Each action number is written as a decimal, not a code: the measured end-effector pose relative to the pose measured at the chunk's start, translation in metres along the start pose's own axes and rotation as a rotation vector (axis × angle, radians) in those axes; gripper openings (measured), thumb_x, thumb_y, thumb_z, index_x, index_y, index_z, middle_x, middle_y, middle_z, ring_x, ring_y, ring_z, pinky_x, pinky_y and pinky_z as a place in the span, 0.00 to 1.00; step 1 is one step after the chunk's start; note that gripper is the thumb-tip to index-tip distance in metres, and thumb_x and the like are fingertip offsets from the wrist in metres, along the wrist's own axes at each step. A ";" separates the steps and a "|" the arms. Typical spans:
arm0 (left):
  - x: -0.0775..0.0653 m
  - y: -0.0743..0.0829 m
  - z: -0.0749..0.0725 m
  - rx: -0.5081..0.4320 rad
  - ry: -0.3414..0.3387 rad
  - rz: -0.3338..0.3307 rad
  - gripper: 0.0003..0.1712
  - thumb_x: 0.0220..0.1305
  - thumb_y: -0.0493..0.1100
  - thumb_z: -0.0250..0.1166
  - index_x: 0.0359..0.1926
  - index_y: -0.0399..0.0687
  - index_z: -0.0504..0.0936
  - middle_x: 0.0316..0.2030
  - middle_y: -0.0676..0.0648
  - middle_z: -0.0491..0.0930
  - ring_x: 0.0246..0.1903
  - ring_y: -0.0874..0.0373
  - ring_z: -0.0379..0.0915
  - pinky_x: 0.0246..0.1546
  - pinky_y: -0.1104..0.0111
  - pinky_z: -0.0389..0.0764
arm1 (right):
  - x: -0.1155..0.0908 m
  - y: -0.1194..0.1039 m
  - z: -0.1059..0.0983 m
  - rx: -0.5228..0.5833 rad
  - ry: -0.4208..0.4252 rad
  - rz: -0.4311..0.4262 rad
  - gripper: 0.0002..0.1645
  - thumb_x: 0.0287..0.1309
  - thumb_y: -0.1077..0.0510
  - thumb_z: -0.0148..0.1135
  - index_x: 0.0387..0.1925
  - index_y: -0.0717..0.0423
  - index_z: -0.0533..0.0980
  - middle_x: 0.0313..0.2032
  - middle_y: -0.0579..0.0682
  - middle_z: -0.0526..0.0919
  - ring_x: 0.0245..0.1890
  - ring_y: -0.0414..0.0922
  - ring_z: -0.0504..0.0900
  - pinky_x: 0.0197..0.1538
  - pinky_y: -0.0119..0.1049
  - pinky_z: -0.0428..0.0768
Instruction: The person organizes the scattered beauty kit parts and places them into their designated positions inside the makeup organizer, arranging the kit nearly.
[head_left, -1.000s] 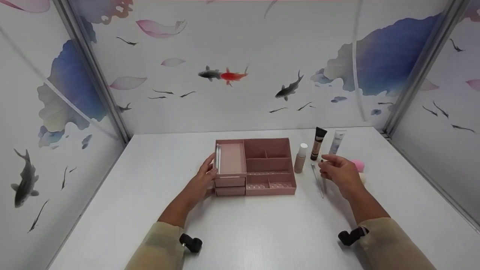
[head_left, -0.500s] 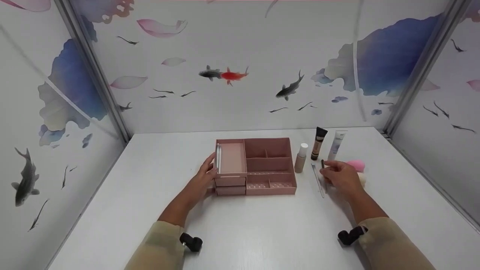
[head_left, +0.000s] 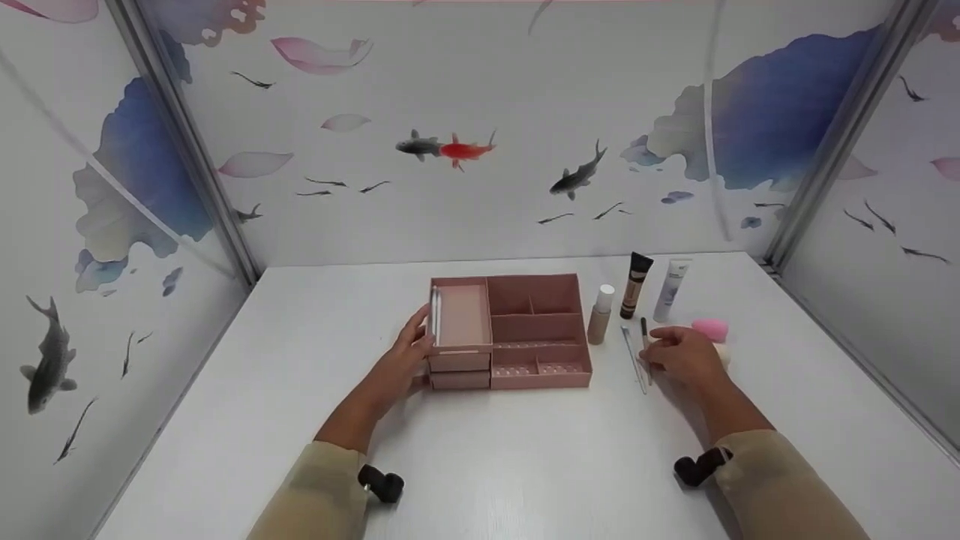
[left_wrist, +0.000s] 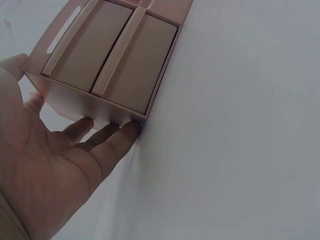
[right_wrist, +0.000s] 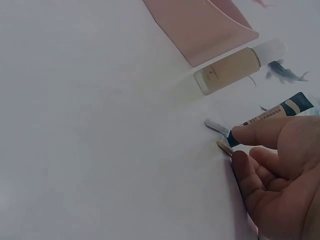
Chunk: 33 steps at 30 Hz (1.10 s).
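Note:
My left hand (head_left: 401, 367) holds the left side of a pink cosmetics organizer (head_left: 540, 330). In the left wrist view, its fingertips press the side wall beside two small drawers (left_wrist: 132, 65). Two slim white sticks (head_left: 437, 315) lie in the organizer's top left tray. To the right, my right hand (head_left: 686, 360) has its thumb and index finger at a dark-ended makeup brush (head_left: 643, 330) lying on the table, seeming to pinch it; the exact contact is partly hidden. A paler makeup brush (head_left: 634, 360) lies just left of it.
A foundation bottle (head_left: 599, 319) with a white cap stands beside the organizer. Behind the brushes are a black-capped tube (head_left: 635, 289) and a white tube (head_left: 671, 289). A pink makeup sponge (head_left: 710, 329) and a partly hidden cream sponge (head_left: 722, 352) lie by the right hand.
My right hand has lowered onto the dark-ended brush and slid slightly toward me along it, showing its dark end. The brush lies about where it was. The left hand and organizer stay put.

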<state>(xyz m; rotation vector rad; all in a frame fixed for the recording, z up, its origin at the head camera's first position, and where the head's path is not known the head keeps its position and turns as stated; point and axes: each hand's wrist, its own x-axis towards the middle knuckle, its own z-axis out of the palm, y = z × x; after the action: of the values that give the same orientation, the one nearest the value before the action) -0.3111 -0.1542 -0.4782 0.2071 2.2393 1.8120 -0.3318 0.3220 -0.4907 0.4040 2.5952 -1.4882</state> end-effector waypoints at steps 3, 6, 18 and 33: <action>0.000 0.001 -0.001 0.007 0.000 0.000 0.33 0.81 0.70 0.48 0.80 0.97 0.48 0.86 0.51 0.48 0.84 0.39 0.52 0.77 0.33 0.64 | -0.001 -0.004 0.000 -0.042 0.005 -0.010 0.38 0.69 0.54 0.72 0.75 0.58 0.70 0.64 0.62 0.81 0.57 0.53 0.82 0.51 0.31 0.83; -0.001 0.001 -0.001 0.009 -0.004 0.001 0.34 0.81 0.71 0.48 0.80 0.97 0.48 0.86 0.50 0.48 0.84 0.39 0.52 0.77 0.32 0.64 | -0.003 -0.005 0.001 -0.074 0.019 -0.016 0.41 0.65 0.55 0.76 0.75 0.60 0.70 0.63 0.63 0.81 0.57 0.53 0.80 0.51 0.32 0.81; 0.000 -0.001 -0.002 -0.011 -0.019 0.005 0.34 0.81 0.70 0.50 0.80 0.97 0.48 0.86 0.50 0.47 0.84 0.36 0.50 0.77 0.32 0.63 | -0.002 -0.005 0.004 -0.177 0.041 -0.055 0.41 0.63 0.54 0.77 0.74 0.60 0.72 0.59 0.61 0.82 0.55 0.54 0.80 0.56 0.40 0.84; -0.001 0.001 -0.001 0.041 0.006 -0.001 0.33 0.80 0.72 0.48 0.79 0.99 0.47 0.86 0.52 0.49 0.85 0.39 0.51 0.77 0.33 0.63 | 0.002 -0.005 0.003 -0.163 0.064 -0.039 0.37 0.66 0.53 0.70 0.73 0.60 0.74 0.69 0.65 0.79 0.62 0.58 0.77 0.63 0.47 0.83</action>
<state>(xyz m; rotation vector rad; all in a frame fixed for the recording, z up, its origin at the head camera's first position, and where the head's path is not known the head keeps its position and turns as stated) -0.3108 -0.1548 -0.4771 0.2088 2.2822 1.7694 -0.3349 0.3177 -0.4884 0.3902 2.7639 -1.2825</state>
